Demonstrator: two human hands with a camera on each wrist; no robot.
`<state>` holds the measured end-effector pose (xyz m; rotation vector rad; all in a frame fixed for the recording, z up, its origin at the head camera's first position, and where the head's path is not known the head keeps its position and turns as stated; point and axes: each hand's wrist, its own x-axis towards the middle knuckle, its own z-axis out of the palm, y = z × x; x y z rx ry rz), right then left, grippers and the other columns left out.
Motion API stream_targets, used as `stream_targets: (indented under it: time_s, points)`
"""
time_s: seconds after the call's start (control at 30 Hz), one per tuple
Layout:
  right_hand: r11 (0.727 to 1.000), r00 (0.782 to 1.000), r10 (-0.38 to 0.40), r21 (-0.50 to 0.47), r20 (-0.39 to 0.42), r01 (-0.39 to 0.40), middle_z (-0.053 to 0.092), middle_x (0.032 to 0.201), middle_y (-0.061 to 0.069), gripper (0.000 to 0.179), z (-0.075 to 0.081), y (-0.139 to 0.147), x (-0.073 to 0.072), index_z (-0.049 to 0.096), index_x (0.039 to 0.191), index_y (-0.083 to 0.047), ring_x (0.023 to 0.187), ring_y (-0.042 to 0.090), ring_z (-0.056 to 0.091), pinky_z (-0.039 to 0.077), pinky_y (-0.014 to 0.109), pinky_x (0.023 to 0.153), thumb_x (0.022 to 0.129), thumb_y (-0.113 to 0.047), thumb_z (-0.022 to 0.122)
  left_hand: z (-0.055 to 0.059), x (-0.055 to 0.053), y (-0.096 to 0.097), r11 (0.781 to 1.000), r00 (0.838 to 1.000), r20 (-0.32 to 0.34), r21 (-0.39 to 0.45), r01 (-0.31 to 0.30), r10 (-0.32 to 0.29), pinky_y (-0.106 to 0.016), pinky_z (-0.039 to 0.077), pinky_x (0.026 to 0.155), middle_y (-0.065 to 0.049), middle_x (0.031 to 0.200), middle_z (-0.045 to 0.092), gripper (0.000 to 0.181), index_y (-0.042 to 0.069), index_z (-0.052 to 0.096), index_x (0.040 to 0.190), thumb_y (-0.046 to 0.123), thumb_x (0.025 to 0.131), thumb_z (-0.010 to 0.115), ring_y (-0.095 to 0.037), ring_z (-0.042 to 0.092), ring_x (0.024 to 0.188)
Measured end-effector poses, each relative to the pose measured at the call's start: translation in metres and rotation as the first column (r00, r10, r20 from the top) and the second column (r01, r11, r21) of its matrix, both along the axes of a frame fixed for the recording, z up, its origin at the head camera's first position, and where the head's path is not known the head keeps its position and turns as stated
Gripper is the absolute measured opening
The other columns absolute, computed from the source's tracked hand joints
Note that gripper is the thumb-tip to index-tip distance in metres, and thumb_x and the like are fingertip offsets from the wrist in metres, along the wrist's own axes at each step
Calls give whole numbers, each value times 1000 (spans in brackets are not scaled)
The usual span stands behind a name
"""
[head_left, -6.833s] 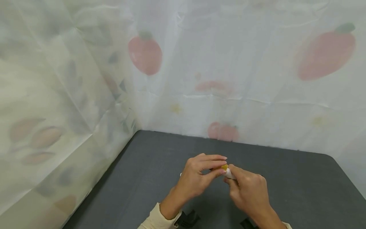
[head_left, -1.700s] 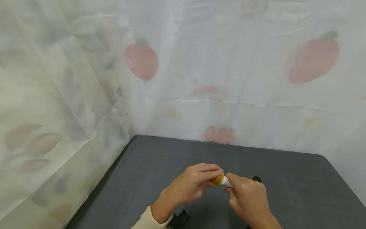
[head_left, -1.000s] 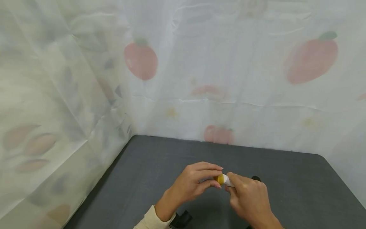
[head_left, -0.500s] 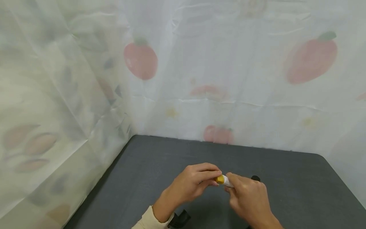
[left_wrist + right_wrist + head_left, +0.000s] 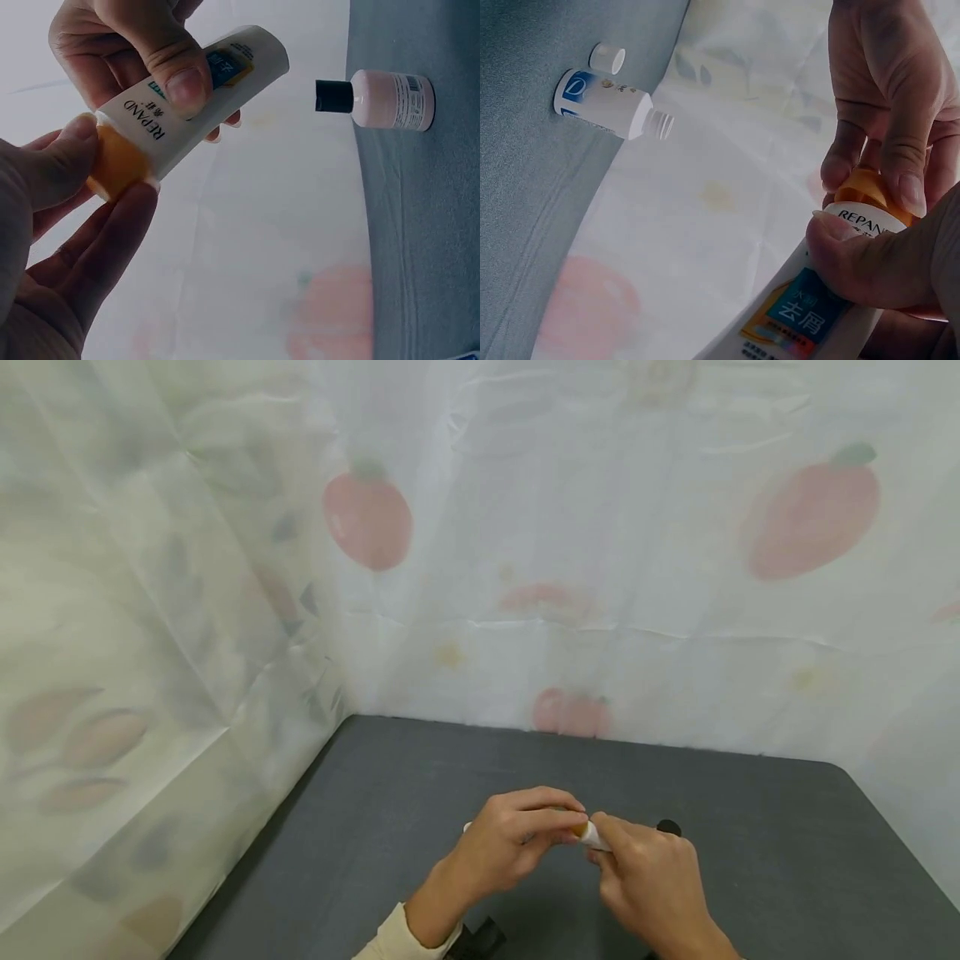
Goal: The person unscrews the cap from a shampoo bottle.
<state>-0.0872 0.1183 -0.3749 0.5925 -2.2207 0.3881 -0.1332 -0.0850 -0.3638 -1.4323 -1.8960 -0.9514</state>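
A white squeeze tube (image 5: 142, 129) with REPAND lettering and an orange flip-style or screw cap (image 5: 120, 166) is held in the air between both hands. My left hand (image 5: 510, 837) pinches the cap between thumb and fingers. My right hand (image 5: 651, 870) grips the tube body, its thumb pressed on the printed face in the right wrist view. The cap sits on the tube's end, partly covered by the left fingers. In the head view only a small stretch of tube and cap shows between the hands.
Beyond the right hand stands a pink bottle (image 5: 394, 100) with a black cap. A white bottle (image 5: 607, 105) with a blue label stands uncapped, a white cap (image 5: 607, 58) beside it on the dark grey table (image 5: 420, 760). Fruit-patterned sheeting (image 5: 480, 527) encloses the table.
The left fingers have shifted around the cap, loosening a second ago and closing over it again, covering more of it now. The right hand keeps its grip on the tube.
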Motion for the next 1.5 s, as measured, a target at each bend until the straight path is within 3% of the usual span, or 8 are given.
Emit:
stream_targets:
  time_s: [0.1,0.27,0.4,0.7,0.93,1.13,1.27,1.5]
  points:
    - [1000,1000,0,2,3,0,79,79,2,44,-1,0,0,77,89,-12,51,11,65,48,20,43,51,-11,101,1,1,-2,998,999,18,-62,-30,31,-9,56,89,-9,120,75,27,4,76,118,5,91,78,-13,76,100]
    - [1000,1000,-2,4,5,1,80,81,1,45,-2,1,-1,78,89,-11,51,11,66,49,21,43,51,-10,101,3,5,-9,980,986,159,-199,-24,57,-11,54,96,-10,134,69,43,1,68,134,5,92,77,-19,72,117]
    - [1000,1000,-6,8,6,6,79,80,1,45,-3,1,-1,77,89,-12,51,12,66,49,22,43,50,-10,101,4,5,-12,973,971,234,-229,-2,57,-12,54,97,-11,137,67,45,0,65,138,3,94,74,-22,71,119]
    - [1000,1000,-3,23,-1,3,80,82,2,44,-3,1,-3,77,90,-11,50,10,64,47,19,43,52,-10,100,-1,-2,-14,982,971,237,-187,4,41,-12,55,95,-13,132,69,44,-1,67,135,11,93,75,-22,72,115]
    - [1000,1000,10,28,-24,-9,79,80,2,45,-2,0,-6,77,89,-11,53,12,68,50,22,43,51,-10,101,-4,-5,-8,996,995,91,-82,-30,37,-14,56,94,-12,123,73,33,-1,74,123,7,92,76,-20,71,111]
    - [999,998,33,15,-45,-32,78,78,2,42,2,-1,-10,76,89,-10,54,13,69,50,23,43,54,-9,99,-3,-6,-1,998,999,24,44,-43,41,-12,57,88,-10,113,77,29,3,77,115,1,86,80,-17,74,99]
    - [998,997,54,20,-54,-53,78,78,1,39,8,-2,-15,75,88,-12,52,12,67,47,21,42,56,-7,97,-2,-7,-1,994,997,29,82,-73,71,-12,58,84,-10,111,78,26,5,78,113,1,88,79,-17,75,97]
    - [997,998,56,48,-18,-55,80,81,2,38,20,-5,-23,73,86,-11,52,14,67,48,23,42,58,-6,98,4,-9,-6,993,986,133,43,-107,101,-13,58,88,-11,120,75,27,4,74,124,5,98,70,-18,76,105]
